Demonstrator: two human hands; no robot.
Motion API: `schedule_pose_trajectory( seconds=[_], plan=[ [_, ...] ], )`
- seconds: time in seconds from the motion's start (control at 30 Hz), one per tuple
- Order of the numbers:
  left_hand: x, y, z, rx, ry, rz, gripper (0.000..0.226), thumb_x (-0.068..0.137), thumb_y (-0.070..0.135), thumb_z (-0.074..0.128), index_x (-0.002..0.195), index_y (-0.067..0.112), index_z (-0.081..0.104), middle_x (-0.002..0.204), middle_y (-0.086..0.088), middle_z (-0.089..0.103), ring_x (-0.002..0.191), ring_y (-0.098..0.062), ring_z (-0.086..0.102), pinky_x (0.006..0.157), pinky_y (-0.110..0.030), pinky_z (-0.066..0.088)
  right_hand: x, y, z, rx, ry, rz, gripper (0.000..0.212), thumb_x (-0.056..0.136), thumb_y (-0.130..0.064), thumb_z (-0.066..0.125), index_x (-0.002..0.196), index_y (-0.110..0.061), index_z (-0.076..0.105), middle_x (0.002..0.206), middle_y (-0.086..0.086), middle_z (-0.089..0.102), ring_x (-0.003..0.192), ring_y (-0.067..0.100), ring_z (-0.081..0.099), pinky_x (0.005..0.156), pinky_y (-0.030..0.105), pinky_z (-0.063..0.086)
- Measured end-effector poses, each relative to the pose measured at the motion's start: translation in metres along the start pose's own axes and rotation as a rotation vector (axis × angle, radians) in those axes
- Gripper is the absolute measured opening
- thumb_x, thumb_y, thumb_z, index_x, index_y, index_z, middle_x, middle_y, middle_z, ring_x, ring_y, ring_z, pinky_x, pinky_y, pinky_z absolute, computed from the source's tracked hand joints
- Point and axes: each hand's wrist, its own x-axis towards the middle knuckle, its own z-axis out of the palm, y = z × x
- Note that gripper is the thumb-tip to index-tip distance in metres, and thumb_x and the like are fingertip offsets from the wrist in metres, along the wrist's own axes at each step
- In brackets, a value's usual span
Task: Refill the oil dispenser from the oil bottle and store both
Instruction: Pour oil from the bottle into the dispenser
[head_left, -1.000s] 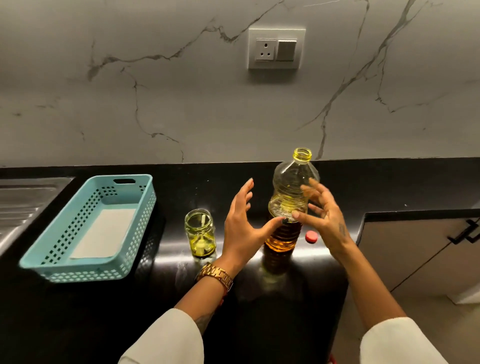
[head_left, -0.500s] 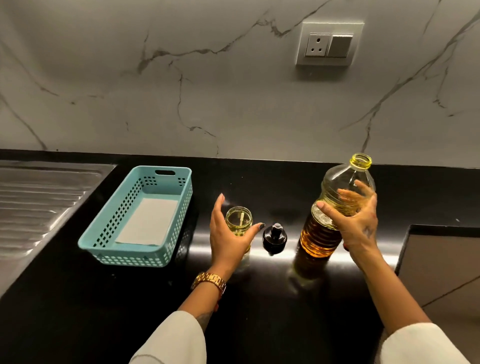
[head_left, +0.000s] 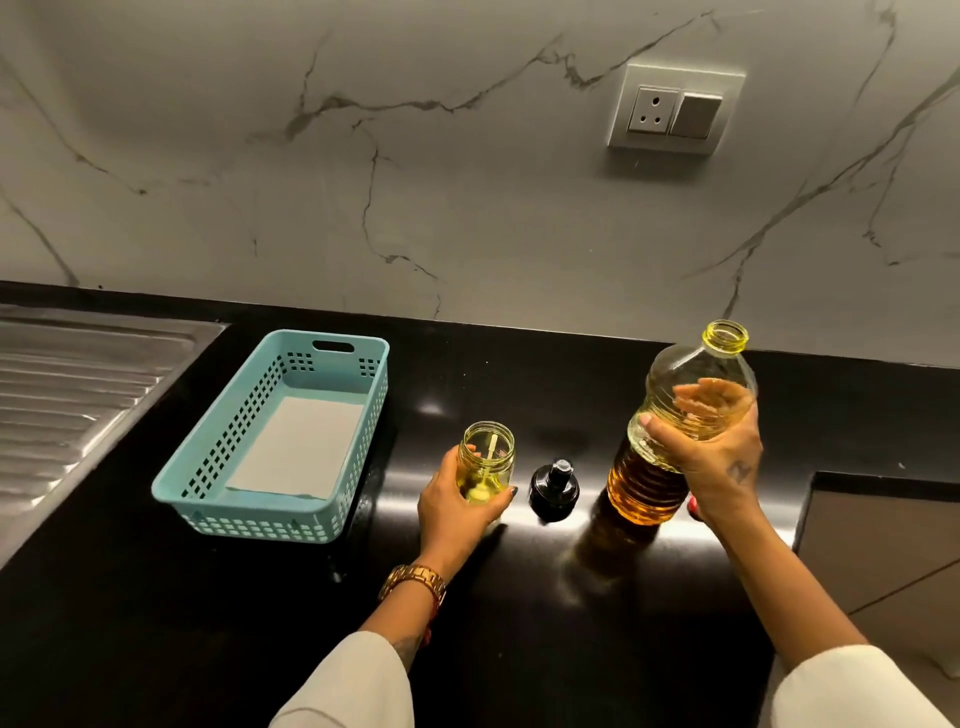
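Observation:
A small glass oil dispenser (head_left: 487, 457) stands uncapped on the black counter (head_left: 519, 623), with a little yellow oil at its bottom. My left hand (head_left: 457, 512) grips its lower body. Its black pump top (head_left: 554, 488) lies on the counter just to the right. The big clear oil bottle (head_left: 675, 431) has no cap and is about half full of amber oil. My right hand (head_left: 711, 447) is wrapped round its middle and holds it slightly tilted, its base at or just above the counter. A bit of red cap (head_left: 693, 506) peeks out under my right wrist.
A teal perforated basket (head_left: 208, 483) with white paper lining its floor sits left of the dispenser. A steel sink drainboard (head_left: 67, 410) fills the far left. A wall socket (head_left: 672, 111) sits on the marble backsplash. The counter ends at a cabinet (head_left: 883, 545) on the right.
My left hand has closed round the dispenser after reaching for it. My right hand has taken hold of the bottle. The view has swung left.

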Motion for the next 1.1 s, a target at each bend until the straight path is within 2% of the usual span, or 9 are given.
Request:
schedule_pose_trajectory(
  seconds=[0.1,0.17,0.3,0.37,0.53,0.6,0.73,0.93,1.1],
  plan=[
    [0.004,0.006,-0.004,0.018,0.003,0.021,0.064,0.056,0.041,0.085,0.111,0.026,0.056,0.096,0.008,0.068,0.087,-0.011,0.064,0.080,-0.033,0.054,0.006,-0.015,0.002,-0.138,-0.042,-0.176,0.069,0.053,-0.031,0.082,0.109,-0.024,0.043,0.097,-0.011,0.061,0.091,0.005,0.061,0.082,0.025,0.050],
    [0.008,0.014,-0.007,0.031,0.000,0.052,0.065,0.056,0.043,0.084,0.112,0.027,0.056,0.099,0.007,0.068,0.089,-0.011,0.064,0.081,-0.032,0.054,0.011,-0.025,0.005,-0.279,-0.065,-0.309,0.067,0.053,-0.033,0.079,0.109,-0.019,0.045,0.097,-0.006,0.061,0.086,0.011,0.061,0.076,0.021,0.046],
    [0.013,0.036,-0.015,0.002,-0.020,0.102,0.058,0.058,0.039,0.085,0.107,0.032,0.055,0.096,0.011,0.068,0.085,-0.005,0.064,0.077,-0.021,0.053,0.021,-0.038,0.009,-0.630,-0.151,-0.577,0.076,0.049,-0.036,0.083,0.111,-0.014,0.045,0.092,0.010,0.064,0.080,0.030,0.061,0.074,0.042,0.052],
    [0.013,0.046,-0.019,-0.016,-0.027,0.142,0.055,0.059,0.035,0.085,0.104,0.036,0.053,0.094,0.013,0.067,0.084,-0.001,0.064,0.073,-0.014,0.051,0.027,-0.040,0.009,-0.788,-0.165,-0.698,0.080,0.045,-0.030,0.089,0.111,-0.008,0.048,0.086,0.017,0.064,0.075,0.036,0.062,0.074,0.046,0.050],
    [0.013,0.057,-0.023,-0.064,-0.045,0.197,0.059,0.058,0.035,0.086,0.108,0.037,0.054,0.095,0.013,0.068,0.086,-0.002,0.065,0.079,-0.027,0.056,0.038,-0.043,0.008,-1.012,-0.222,-0.868,0.087,0.040,-0.032,0.091,0.113,-0.005,0.053,0.089,0.016,0.068,0.078,0.035,0.065,0.075,0.045,0.049],
    [0.013,0.059,-0.023,-0.070,-0.051,0.217,0.060,0.057,0.036,0.085,0.110,0.035,0.055,0.095,0.013,0.069,0.086,-0.002,0.066,0.079,-0.030,0.056,0.041,-0.044,0.008,-1.071,-0.230,-0.908,0.085,0.040,-0.033,0.091,0.112,-0.005,0.057,0.090,0.014,0.070,0.079,0.033,0.065,0.074,0.043,0.049],
    [0.010,0.068,-0.024,-0.058,-0.074,0.250,0.063,0.059,0.033,0.086,0.114,0.033,0.054,0.097,0.013,0.067,0.087,-0.001,0.064,0.078,-0.025,0.056,0.043,-0.047,0.008,-1.121,-0.219,-0.983,0.075,0.048,-0.037,0.087,0.111,-0.006,0.061,0.094,0.012,0.071,0.081,0.033,0.066,0.076,0.041,0.048],
    [0.009,0.068,-0.023,-0.052,-0.078,0.239,0.068,0.059,0.037,0.085,0.119,0.029,0.054,0.101,0.010,0.067,0.090,-0.004,0.064,0.080,-0.029,0.057,0.043,-0.057,0.008,-1.134,-0.187,-1.081,0.065,0.054,-0.023,0.085,0.111,-0.009,0.058,0.099,0.013,0.070,0.087,0.034,0.066,0.083,0.044,0.047],
    [0.008,0.070,-0.023,-0.045,-0.064,0.234,0.067,0.059,0.037,0.085,0.118,0.030,0.054,0.098,0.011,0.067,0.088,-0.003,0.063,0.078,-0.026,0.056,0.045,-0.067,0.008,-1.156,-0.192,-1.161,0.062,0.056,-0.019,0.082,0.112,-0.011,0.056,0.103,0.011,0.069,0.092,0.034,0.065,0.088,0.046,0.045]
  ],
)
